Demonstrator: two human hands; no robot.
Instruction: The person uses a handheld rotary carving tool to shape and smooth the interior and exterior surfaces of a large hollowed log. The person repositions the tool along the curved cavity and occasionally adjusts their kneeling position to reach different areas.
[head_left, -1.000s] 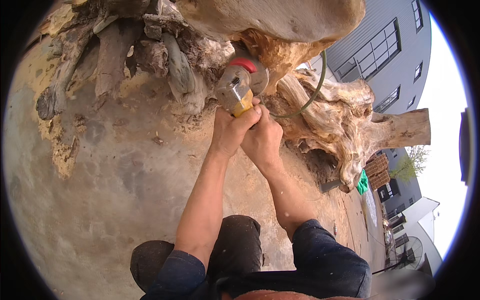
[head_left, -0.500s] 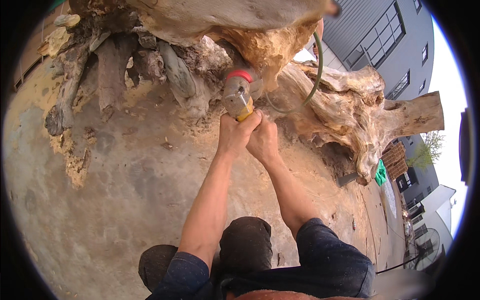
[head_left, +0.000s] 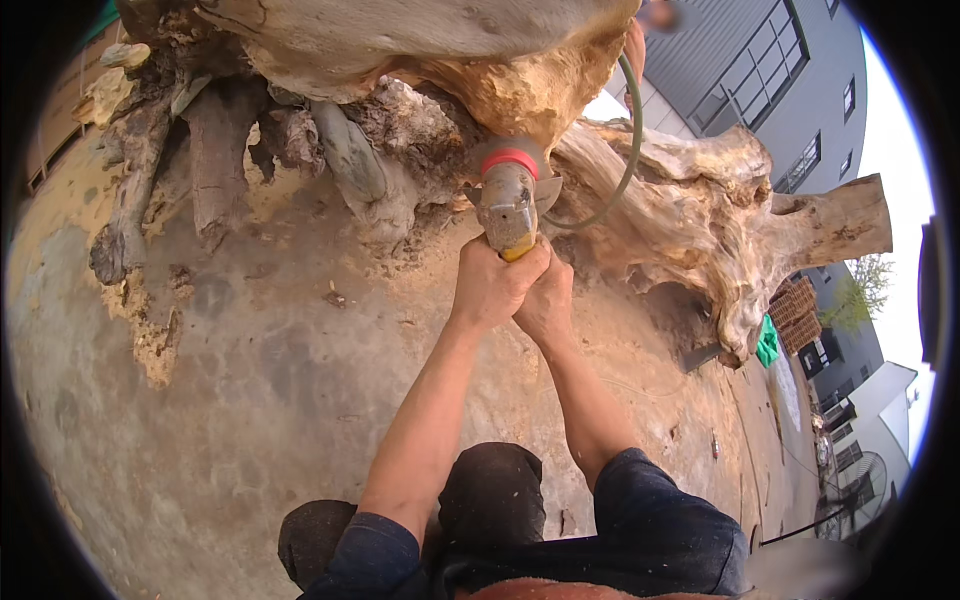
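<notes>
Both my hands are wrapped around an angle grinder [head_left: 510, 205] with a dusty metal head, a yellow body and a red ring at its front. My left hand [head_left: 492, 285] closes on its near end. Beside and partly behind it, my right hand [head_left: 547, 300] grips the same tool. The grinder's front is blurred and meets the underside of a large pale tree stump [head_left: 400, 40] with rough, orange-brown wood there. Where exactly the disc touches is hidden by the head.
Gnarled roots [head_left: 220, 160] reach down to the dusty concrete floor [head_left: 250, 400] on the left. Another big root trunk [head_left: 690, 200] lies on the right. A green hose [head_left: 633, 150] loops beside the work. Another person's arm [head_left: 635, 55] shows behind the stump. Stacked bricks [head_left: 797, 315] stand far right.
My hands and the grinder have moved a little right and toward me along the stump's underside. Both hands keep their grip.
</notes>
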